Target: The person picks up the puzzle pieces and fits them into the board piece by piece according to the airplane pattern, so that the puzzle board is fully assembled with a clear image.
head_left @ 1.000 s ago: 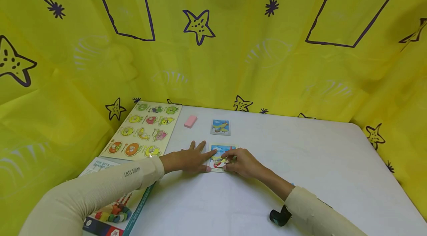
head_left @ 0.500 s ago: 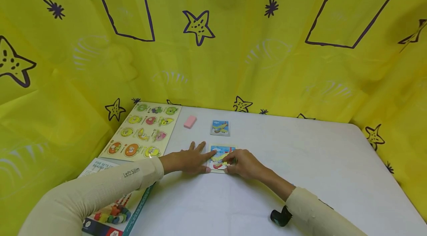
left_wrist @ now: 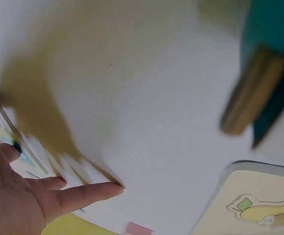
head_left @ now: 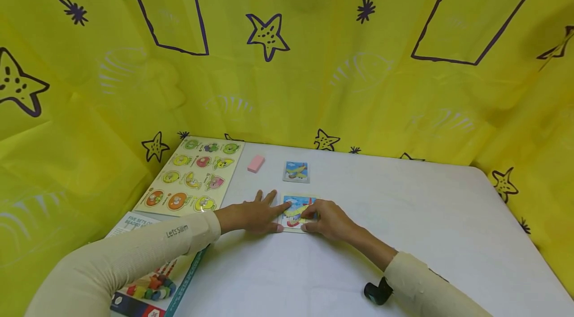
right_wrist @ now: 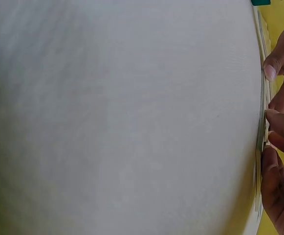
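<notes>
A small jigsaw puzzle (head_left: pixel 293 206) in a thin tray lies on the white table, with an aeroplane and clouds in its picture. My left hand (head_left: pixel 258 215) is spread flat at its left side. Its index finger rests on the picture and its thumb touches the near left corner. At the lower right of the puzzle, my right hand (head_left: pixel 329 220) has curled fingers and thumb on a puzzle piece, which they mostly hide. In the right wrist view the tray's edge (right_wrist: pixel 260 122) appears nearly side-on, with fingers along it. Behind it lies a similar aeroplane picture (head_left: pixel 296 171).
A pink block (head_left: pixel 256 163) lies at the back. To the left are a wooden fruit board (head_left: pixel 190 170) with knobs and a box with beads pictured on it (head_left: pixel 154 282). A black object (head_left: pixel 377 291) sits near the right forearm. Yellow patterned cloth (head_left: pixel 305 82) rises behind.
My right fingers have shifted slightly, and the piece that stood tilted between them now lies flatter in the picture. The left hand has stayed in place.
</notes>
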`<state>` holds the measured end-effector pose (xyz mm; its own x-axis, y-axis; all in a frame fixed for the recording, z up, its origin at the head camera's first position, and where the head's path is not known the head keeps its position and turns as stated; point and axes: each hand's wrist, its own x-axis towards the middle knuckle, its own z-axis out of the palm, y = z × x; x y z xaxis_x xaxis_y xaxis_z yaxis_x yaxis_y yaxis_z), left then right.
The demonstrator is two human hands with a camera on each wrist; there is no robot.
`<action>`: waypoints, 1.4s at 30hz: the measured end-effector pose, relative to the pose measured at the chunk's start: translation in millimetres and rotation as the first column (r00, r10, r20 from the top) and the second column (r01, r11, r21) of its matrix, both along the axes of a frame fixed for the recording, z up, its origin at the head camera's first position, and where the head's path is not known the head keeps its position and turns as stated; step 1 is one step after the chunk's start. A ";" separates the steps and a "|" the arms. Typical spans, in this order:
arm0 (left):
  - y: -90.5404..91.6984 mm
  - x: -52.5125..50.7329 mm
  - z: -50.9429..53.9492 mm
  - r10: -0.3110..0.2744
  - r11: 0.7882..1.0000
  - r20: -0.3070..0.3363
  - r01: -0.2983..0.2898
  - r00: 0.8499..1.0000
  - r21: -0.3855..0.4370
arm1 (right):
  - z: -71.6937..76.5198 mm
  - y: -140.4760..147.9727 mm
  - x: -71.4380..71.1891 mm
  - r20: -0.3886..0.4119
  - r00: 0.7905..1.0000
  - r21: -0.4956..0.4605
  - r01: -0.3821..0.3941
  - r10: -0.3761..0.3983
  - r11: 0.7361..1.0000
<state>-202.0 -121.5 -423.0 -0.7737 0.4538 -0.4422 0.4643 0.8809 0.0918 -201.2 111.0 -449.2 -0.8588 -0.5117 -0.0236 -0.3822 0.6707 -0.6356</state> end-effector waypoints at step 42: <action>-2.9 12.9 2.2 -0.237 0.971 0.022 0.237 0.971 -0.010 | 0.4 5.0 -0.3 -0.035 0.999 -0.038 -0.039 0.037 0.999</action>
